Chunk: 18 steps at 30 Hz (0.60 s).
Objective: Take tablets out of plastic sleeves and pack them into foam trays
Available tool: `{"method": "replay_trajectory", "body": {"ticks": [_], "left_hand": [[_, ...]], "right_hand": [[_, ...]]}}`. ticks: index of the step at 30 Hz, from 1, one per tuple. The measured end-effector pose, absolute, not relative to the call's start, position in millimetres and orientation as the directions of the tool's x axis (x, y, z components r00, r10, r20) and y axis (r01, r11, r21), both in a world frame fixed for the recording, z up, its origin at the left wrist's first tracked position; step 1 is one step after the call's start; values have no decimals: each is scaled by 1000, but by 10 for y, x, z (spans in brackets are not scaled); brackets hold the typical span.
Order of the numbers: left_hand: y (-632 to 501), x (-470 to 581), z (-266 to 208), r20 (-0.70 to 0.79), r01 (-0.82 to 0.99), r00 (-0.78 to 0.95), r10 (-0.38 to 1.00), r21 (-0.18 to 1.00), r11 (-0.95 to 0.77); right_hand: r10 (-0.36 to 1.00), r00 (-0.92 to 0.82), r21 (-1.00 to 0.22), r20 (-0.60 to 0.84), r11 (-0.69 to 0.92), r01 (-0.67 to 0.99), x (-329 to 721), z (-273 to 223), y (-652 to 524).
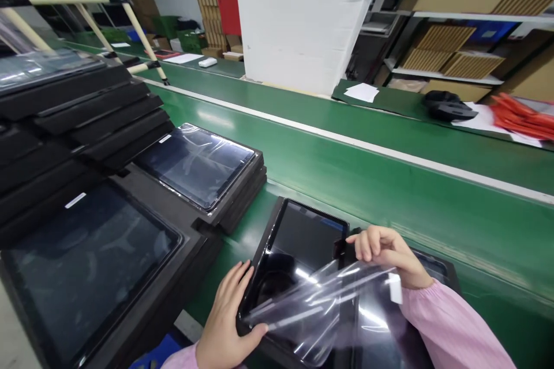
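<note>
A black tablet-like screen point(303, 239) lies tilted on a black foam tray at the near edge of the green belt. My left hand point(227, 314) grips the screen's left edge, thumb over its lower corner. My right hand point(387, 253), in a pink sleeve, pinches a clear plastic film point(314, 305) near the screen's right side. The film is lifted and creased, curling across the lower half of the glass. A small white tab point(395, 288) hangs from the film under my right wrist.
Two more film-covered screens point(197, 164) point(86, 259) rest in black foam trays to the left, beside a tall stack of trays point(64, 121). The green conveyor belt point(389, 190) runs diagonally. Beyond stand a white pillar point(303, 17), cardboard shelves point(454, 52), papers and an orange pile point(523, 115).
</note>
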State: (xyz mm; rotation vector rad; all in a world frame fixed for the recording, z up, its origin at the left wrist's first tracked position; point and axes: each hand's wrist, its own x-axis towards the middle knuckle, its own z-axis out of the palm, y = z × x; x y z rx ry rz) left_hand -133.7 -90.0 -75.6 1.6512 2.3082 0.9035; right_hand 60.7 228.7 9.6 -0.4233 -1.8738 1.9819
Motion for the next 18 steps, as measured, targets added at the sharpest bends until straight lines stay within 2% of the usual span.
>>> {"method": "replay_trajectory", "body": {"ticks": [6, 10, 13, 18], "left_hand": [[-887, -1346, -732, 237, 816, -353, 905, 551, 174], [-891, -1364, -753, 250, 807, -350, 903, 570, 155], [-909, -1406, -792, 243, 785, -344, 907, 604, 136], [-915, -1456, -906, 301, 746, -360, 883, 661, 79]], "right_hand": [[426, -905, -999, -8, -43, -11, 642, 40, 2365], [472, -881, -998, -21, -55, -5, 644, 49, 2310], [432, -902, -997, 3, -68, -36, 633, 80, 2275], [347, -936, -997, -66, -54, 51, 585, 156, 2255]]}}
